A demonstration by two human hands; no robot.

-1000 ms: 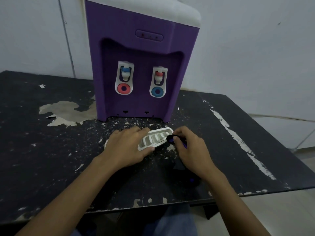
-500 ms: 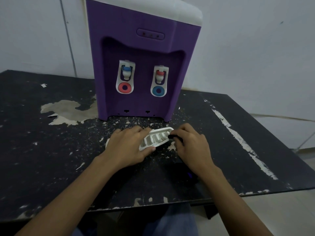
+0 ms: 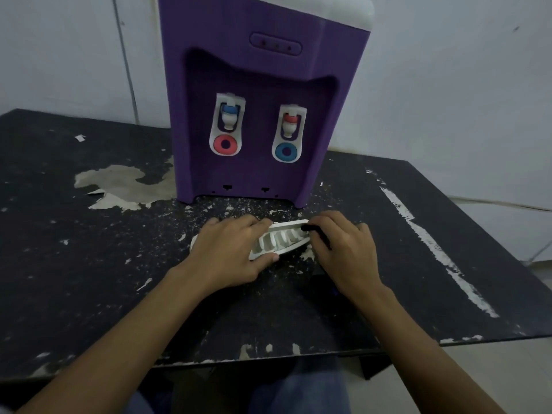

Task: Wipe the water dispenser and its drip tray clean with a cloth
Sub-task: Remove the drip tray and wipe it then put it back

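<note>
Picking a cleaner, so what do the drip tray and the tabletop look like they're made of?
Drip tray: likely white moulded plastic, smooth, with slotted ribs. Tabletop: probably board under a thin matte black coating, which has flaked off in pale patches.

Dispenser [image 3: 263,85] top cut off; cloth [image 3: 313,228] mostly under right hand [image 3: 343,252]

Plain room: white wall [image 3: 448,85], peeling black table [image 3: 59,264], water dispenser [image 3: 263,70].
</note>
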